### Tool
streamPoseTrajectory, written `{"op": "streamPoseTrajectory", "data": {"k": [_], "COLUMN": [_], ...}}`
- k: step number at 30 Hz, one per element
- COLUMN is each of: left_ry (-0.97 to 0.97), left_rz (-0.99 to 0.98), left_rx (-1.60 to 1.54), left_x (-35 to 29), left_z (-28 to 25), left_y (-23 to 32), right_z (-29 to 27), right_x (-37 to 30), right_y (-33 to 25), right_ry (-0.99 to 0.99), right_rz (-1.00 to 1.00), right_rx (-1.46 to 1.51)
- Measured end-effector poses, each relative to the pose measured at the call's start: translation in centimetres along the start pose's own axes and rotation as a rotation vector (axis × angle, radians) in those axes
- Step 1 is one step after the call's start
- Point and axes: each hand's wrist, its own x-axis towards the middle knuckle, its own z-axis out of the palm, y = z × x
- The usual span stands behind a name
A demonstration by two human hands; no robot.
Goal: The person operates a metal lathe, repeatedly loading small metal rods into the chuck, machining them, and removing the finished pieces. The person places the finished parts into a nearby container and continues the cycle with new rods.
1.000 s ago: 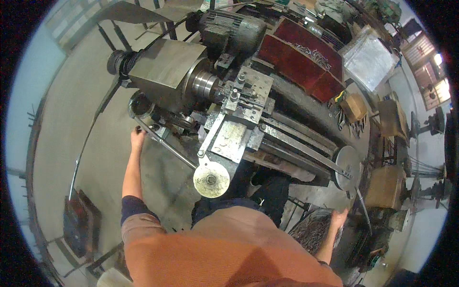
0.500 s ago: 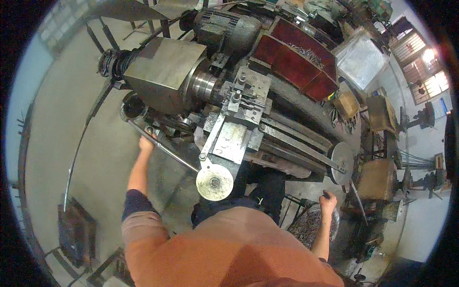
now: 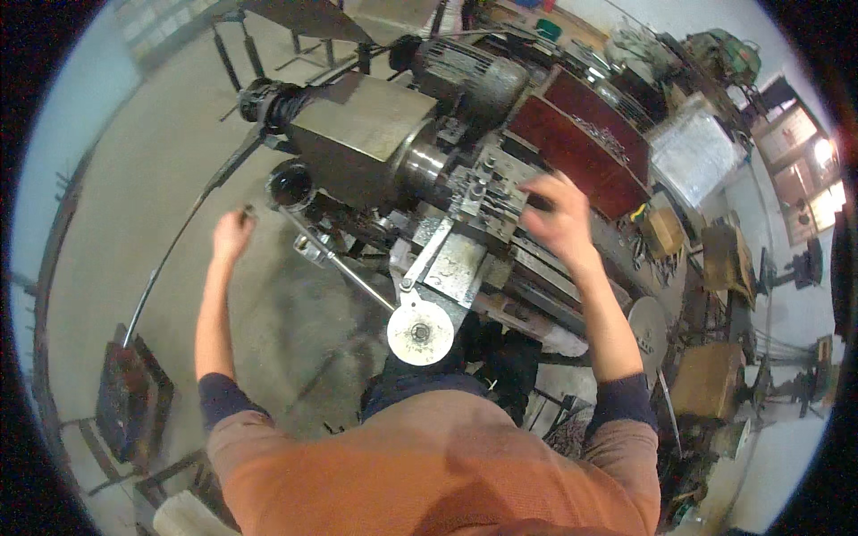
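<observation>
A small metal lathe stands in front of me. My right hand (image 3: 559, 219) is slightly blurred over the right side of its tool post (image 3: 483, 183), thumb and fingers apart with a gap between them; contact is unclear. My left hand (image 3: 231, 236) is off to the left of the machine, fingers closed, with a small dark bit at the fingertips that I cannot make out. Between that hand and the lathe is a long metal rod (image 3: 359, 279). Nearest my body sits a pale round disc (image 3: 421, 334) joined to a flat metal arm (image 3: 430, 253). The spindle (image 3: 424, 170) is left of the tool post.
A boxy metal headstock cover (image 3: 362, 125) and a motor (image 3: 474, 76) are behind. Beyond the tool post lies a dark red tray (image 3: 572, 134) with metal shavings. Benches and a cardboard box (image 3: 663, 230) stand right. A thin rod slants across the left floor to a dark block (image 3: 132, 402).
My right hand has come up from the lower right to the tool post, its fingers now apart. My left hand has left the rod's upper end and moved left. The view has shifted.
</observation>
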Motion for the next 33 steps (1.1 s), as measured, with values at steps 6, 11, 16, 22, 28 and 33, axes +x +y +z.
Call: {"op": "streamPoseTrajectory", "data": {"k": [6, 11, 16, 22, 28, 33], "left_ry": [0.154, 0.141, 0.174, 0.014, -0.137, -0.397], "left_rz": [-0.270, -0.478, -0.427, -0.186, 0.597, 1.009], "left_rx": [0.245, 0.120, 0.204, 0.335, -0.908, -1.148], "left_x": [-1.7, -8.5, -13.2, -13.1, -13.8, -15.7], "left_z": [-7.4, -8.8, -7.6, -9.4, -12.5, -10.9], "left_y": [-13.7, -3.6, 4.2, 4.8, 23.4, 35.0], "right_z": [10.0, 10.5, 10.2, 3.8, 0.0, -1.4], "right_x": [8.6, 8.9, 8.5, 3.0, -9.2, -14.5], "right_y": [-3.0, -1.9, -2.5, -3.3, -6.2, -6.1], "right_ry": [-0.396, -0.569, -0.476, -0.126, 0.012, 0.118], "right_rz": [0.014, 0.099, -0.003, -0.215, -0.171, -0.079], "right_rx": [-0.194, -0.230, -0.351, 0.088, 0.668, 0.668]}}
